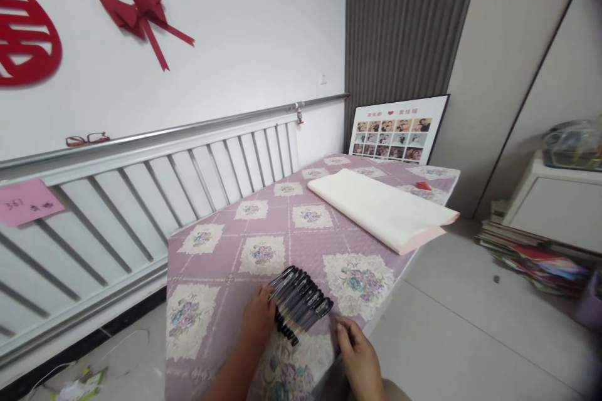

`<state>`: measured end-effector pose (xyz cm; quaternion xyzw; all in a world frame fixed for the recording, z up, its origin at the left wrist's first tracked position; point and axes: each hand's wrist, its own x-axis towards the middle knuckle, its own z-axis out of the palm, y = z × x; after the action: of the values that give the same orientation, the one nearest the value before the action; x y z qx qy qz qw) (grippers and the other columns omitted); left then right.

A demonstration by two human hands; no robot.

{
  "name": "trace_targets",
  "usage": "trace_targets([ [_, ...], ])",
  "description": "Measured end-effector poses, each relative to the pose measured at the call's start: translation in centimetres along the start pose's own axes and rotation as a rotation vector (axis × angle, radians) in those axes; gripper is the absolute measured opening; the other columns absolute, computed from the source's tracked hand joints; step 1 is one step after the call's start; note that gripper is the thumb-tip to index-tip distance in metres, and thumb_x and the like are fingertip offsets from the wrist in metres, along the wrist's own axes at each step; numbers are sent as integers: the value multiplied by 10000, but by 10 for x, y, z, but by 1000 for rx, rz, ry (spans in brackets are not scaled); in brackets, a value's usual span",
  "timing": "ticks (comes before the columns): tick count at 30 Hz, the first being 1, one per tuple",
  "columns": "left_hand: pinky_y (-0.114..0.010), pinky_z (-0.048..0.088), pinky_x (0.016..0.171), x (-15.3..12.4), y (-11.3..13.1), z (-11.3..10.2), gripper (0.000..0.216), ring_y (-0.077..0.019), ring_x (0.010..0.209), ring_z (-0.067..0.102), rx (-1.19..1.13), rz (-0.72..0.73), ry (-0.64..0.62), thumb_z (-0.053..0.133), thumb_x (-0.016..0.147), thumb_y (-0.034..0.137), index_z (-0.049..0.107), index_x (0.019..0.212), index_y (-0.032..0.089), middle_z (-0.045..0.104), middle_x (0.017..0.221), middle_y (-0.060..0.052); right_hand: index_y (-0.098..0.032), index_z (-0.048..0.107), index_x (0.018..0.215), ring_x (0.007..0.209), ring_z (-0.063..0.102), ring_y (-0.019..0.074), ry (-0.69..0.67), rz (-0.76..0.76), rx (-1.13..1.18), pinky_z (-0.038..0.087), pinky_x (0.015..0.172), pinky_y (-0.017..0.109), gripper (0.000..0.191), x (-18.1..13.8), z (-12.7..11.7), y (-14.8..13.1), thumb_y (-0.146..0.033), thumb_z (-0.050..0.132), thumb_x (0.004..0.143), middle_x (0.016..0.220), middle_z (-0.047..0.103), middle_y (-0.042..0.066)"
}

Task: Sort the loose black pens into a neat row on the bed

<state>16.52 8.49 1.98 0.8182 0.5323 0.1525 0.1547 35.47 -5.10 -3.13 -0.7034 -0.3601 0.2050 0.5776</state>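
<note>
Several black-capped pens [301, 301] with clear barrels lie side by side in a slanted row on the floral tablecloth [226, 288]. Their black caps point away from me, and the tips are at the near side. My left hand [258, 316] rests against the left end of the row, its fingers touching the outermost pens and partly hidden there. Just right of the row is my right hand [358, 354], apart from the pens. Its fingers are curled in towards the thumb, and nothing shows between them.
A folded cream sheet with a pink underside [371, 207] lies further back on the table, near a small red item [423, 186]. A white radiator [221, 169] runs along the left side. Behind stands a framed photo board [399, 128]; stacked papers [531, 250] lie at the right.
</note>
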Motion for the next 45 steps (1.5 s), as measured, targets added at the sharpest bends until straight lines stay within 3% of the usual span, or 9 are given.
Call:
trace_targets([
  [7,-236,373,834,-13,-25,-5,179,-167,984,544,40,-121,-54,516,824,242,593,979,198,627,1026,-36,-206,685,866,851,669,231,-5,-1,-14,527,772,304,362,3,3,-4,-486,492,741,896,728,64],
  [24,-239,354,780,4,-24,-10,160,-163,923,559,121,-159,-78,467,858,265,596,926,199,640,965,-28,-198,681,884,844,668,225,-12,-34,-45,526,759,293,367,2,3,-2,-476,473,765,900,724,70],
  [37,-250,363,859,15,-15,-7,214,-173,986,548,113,-83,-81,455,857,272,639,960,235,638,1025,-26,-204,670,888,828,671,218,-22,-45,-78,532,758,300,355,2,4,2,-470,456,789,885,723,60],
  [41,-288,343,939,21,-16,-10,303,-191,1065,515,99,-54,-24,364,897,289,612,1050,205,610,1109,-63,-209,656,917,854,657,214,16,-170,-152,515,776,315,315,-2,7,1,-428,447,829,915,710,66],
  [45,-296,262,1045,35,-10,-6,392,-203,1219,412,79,2,-29,389,881,307,526,1224,176,513,1296,-84,-233,646,894,854,626,216,16,-352,-304,472,778,341,234,-6,10,-9,-375,467,846,890,692,55],
])
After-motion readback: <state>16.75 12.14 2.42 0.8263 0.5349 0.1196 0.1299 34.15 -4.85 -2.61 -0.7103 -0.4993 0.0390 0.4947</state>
